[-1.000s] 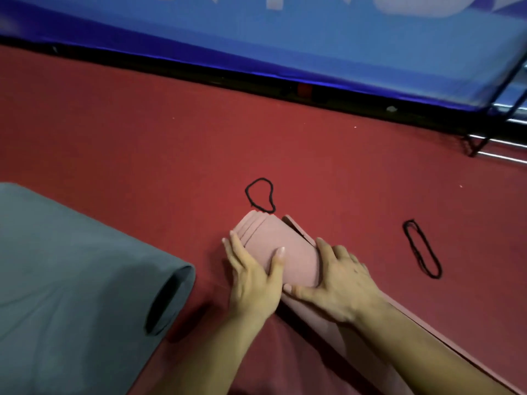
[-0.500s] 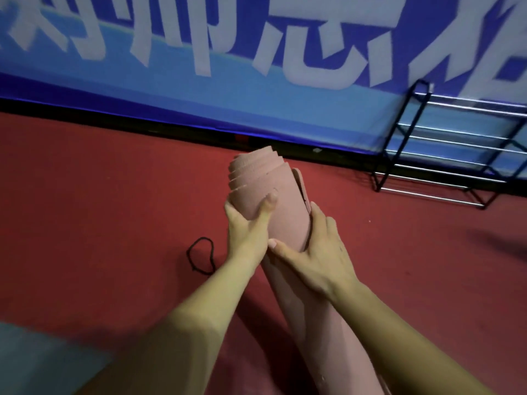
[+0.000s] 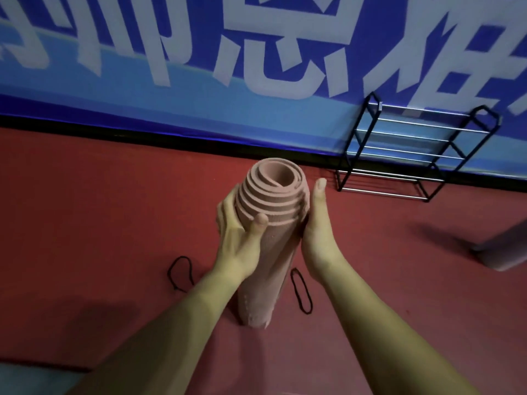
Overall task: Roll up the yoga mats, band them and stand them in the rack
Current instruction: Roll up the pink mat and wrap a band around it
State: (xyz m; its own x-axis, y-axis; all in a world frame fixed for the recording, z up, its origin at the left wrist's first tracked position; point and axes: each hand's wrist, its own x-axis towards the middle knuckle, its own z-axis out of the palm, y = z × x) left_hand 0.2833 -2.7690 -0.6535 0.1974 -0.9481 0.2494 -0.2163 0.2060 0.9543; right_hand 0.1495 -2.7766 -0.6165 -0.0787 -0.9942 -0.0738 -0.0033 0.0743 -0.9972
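A rolled pink yoga mat (image 3: 265, 269) stands upright on the red floor, its spiral end facing up and telescoped. My left hand (image 3: 239, 232) grips its upper part, thumb in front and fingers curled round the left side. My right hand (image 3: 316, 223) presses flat against the right side with the fingers straight. One black band (image 3: 179, 270) lies on the floor left of the mat, another black band (image 3: 301, 290) just right of its base. The black wire rack (image 3: 410, 155) stands against the wall at the back right.
A blue banner (image 3: 199, 67) with white characters covers the wall behind. Part of another rolled mat (image 3: 502, 252) shows at the right edge. A grey mat corner (image 3: 34, 380) lies at the bottom left.
The pink roll went from lying on the floor to standing on end. My hands rose with it and now flank its top; the view tilted up toward the wall and rack.
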